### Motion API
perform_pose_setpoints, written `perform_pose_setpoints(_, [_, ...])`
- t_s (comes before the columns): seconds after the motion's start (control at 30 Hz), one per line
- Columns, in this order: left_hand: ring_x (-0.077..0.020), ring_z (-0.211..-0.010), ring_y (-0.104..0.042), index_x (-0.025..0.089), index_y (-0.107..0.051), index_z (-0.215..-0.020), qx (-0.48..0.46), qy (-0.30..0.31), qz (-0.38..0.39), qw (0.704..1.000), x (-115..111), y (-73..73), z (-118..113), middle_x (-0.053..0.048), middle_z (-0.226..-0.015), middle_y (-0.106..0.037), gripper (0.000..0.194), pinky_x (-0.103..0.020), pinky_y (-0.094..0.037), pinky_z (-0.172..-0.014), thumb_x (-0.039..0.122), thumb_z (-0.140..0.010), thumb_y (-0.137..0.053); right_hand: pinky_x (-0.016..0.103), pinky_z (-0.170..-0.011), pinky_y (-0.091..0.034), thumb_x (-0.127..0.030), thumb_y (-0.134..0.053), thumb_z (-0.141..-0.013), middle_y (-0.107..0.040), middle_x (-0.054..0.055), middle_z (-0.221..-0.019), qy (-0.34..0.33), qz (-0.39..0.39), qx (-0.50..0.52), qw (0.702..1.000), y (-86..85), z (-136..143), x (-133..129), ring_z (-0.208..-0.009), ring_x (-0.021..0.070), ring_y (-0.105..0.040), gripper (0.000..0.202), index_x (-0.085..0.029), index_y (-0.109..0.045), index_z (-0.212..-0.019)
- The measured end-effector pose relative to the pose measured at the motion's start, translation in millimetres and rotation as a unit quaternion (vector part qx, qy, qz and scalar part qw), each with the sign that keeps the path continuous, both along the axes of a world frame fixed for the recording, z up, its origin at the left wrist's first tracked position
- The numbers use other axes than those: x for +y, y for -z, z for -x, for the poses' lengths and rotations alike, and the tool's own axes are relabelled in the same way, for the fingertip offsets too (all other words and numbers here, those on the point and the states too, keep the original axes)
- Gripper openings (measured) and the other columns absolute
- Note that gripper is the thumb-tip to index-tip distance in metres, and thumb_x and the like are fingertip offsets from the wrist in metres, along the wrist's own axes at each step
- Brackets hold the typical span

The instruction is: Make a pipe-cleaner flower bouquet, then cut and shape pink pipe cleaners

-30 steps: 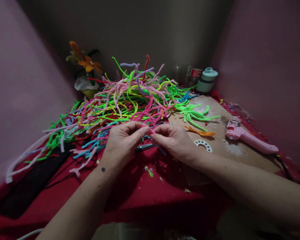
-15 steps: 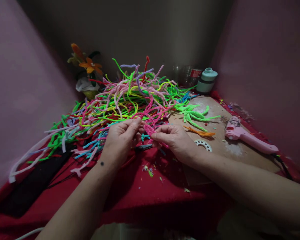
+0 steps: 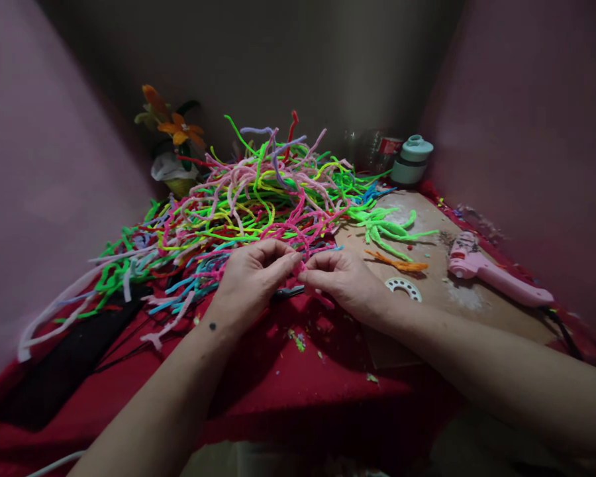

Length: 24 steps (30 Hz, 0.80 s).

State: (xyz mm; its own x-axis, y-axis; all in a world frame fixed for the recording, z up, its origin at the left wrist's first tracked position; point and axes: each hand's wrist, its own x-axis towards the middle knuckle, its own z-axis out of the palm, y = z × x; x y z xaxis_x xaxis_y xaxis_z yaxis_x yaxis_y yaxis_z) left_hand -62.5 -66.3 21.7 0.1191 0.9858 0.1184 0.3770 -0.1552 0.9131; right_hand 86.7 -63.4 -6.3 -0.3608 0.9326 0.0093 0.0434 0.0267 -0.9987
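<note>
Head view. Shows the left hand [image 3: 251, 277] and right hand [image 3: 353, 281] held close together above a red cloth-covered counter [image 3: 273, 404], both closed to a thumb-and-finger pinch on a small hot-pink fuzzy piece of pipe cleaner [image 3: 302, 267]. Locates that piece between the two pinches, mostly hidden by them; cannot tell its full shape. Appears pinched from both sides for fine control of soft, bendable material. Records beneath the hands a dark, slim, pointed tool [image 3: 289, 291], partly covered, presumably placed for short reach. Lists behind them a tangled heap of multicoloured fuzzy pipe cleaners [image 3: 268, 189], likely set back, yet reachable, to leave working room in front. Finds a pink gun-shaped tool [image 3: 499, 275] on a brown flat board [image 3: 511, 319] at the right, perhaps laid there to protect the counter.
</note>
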Motion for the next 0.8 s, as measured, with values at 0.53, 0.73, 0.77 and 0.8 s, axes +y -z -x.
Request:
perform_pose_setpoints(0.53, [-0.0133,-0.063,-0.055,0.018,-0.063,-0.070,0.142,-0.008,-0.152,0.978,0,6.5,-2,-0.001,-0.066,-0.062,0.015,-0.023,-0.042,-0.060,0.030,-0.075,-0.058,0.020,-0.036,-0.020,-0.018,-0.057,-0.067,-0.040,-0.007,-0.039,0.001,0.049,0.020,0.999,-1.4,-1,1,-0.034,0.0037,-0.030,0.020,-0.016,-0.049,-0.049])
perform_pose_setpoints(0.73, [-0.0100,-0.050,-0.047,0.017,-0.062,-0.069,0.069,-0.031,-0.059,0.995,4,0.6,2,0.002,-0.056,-0.056,0.022,-0.021,-0.036,-0.048,0.037,-0.078,-0.056,0.021,-0.039,-0.025,-0.026,-0.059,-0.071,-0.043,-0.007,-0.045,0.021,0.039,0.093,0.995,3.8,-1,3,-0.038,0.0050,-0.034,0.022,-0.016,-0.048,-0.054])
perform_pose_setpoints(0.77, [-0.0093,-0.046,-0.044,0.017,-0.060,-0.067,0.057,-0.008,-0.020,0.998,4,-0.6,3,0.003,-0.052,-0.052,0.024,-0.021,-0.034,-0.045,0.038,-0.076,-0.057,0.021,-0.040,-0.026,-0.027,-0.060,-0.071,-0.044,-0.006,-0.046,0.030,0.035,0.098,0.994,4.8,-1,4,-0.039,0.0051,-0.035,0.023,-0.016,-0.049,-0.054])
perform_pose_setpoints(0.8, [-0.0087,-0.045,-0.042,0.017,-0.059,-0.066,0.055,0.014,0.003,0.998,4,-1.2,4,0.004,-0.051,-0.050,0.024,-0.021,-0.033,-0.044,0.039,-0.075,-0.059,0.021,-0.041,-0.027,-0.029,-0.062,-0.071,-0.044,-0.006,-0.048,0.039,0.031,0.100,0.994,5.6,-2,4,-0.041,0.0051,-0.035,0.023,-0.016,-0.049,-0.055])
